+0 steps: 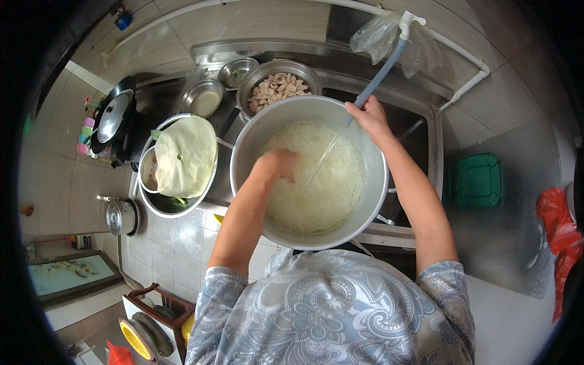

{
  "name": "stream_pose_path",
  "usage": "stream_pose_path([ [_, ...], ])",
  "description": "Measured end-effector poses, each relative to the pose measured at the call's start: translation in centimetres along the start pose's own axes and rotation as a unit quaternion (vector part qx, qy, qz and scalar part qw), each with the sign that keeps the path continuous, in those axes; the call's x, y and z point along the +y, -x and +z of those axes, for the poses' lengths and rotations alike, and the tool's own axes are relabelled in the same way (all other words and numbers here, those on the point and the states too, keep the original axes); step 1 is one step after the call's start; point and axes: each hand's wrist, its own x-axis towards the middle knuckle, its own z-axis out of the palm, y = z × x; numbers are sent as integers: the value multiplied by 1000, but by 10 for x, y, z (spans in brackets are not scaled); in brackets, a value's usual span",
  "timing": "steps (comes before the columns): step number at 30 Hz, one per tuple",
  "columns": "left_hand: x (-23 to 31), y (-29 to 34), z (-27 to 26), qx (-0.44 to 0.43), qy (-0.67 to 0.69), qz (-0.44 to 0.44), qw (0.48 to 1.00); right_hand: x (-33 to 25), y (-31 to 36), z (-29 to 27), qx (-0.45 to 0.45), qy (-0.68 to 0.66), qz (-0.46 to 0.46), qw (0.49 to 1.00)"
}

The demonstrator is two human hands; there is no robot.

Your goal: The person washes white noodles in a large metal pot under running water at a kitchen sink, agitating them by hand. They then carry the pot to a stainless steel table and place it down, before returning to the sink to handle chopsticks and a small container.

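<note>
A big metal pot (372, 164) stands in front of me, filled with thin whitish strands like noodles (322, 204) in cloudy water. My right hand (370, 118) grips a grey-blue hose (383, 72) near its lower end, above the pot's far right rim. Water (328, 151) runs from the hose into the pot. Inside the pot, my left hand (280, 164) is low over the strands, left of the stream; blur and the hand's angle hide what its fingers do.
Left of the pot, a steel basin (173, 210) holds a bowl and a large pale green leaf (185, 155). Behind are a pan of pale chopped pieces (280, 91) and two small steel bowls. The hose hangs from a white tap (409, 24). A green plastic container (479, 180) is at right.
</note>
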Motion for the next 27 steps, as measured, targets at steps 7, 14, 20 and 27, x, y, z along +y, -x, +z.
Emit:
stream_pose_path([
  [7, 1, -20, 29, 45, -9, 26, 999, -9, 4, 1, -2, -11, 7, 1000],
  [14, 4, 16, -49, 52, 445, 62, 892, -8, 4, 0, 1, 15, 7, 1000],
  [20, 12, 44, -71, 94, 716, 201, 661, 3, -2, -1, -4, 14, 5, 1000],
  [27, 13, 40, -71, 84, 735, 207, 640, 3, -2, 2, -10, -46, 14, 999],
])
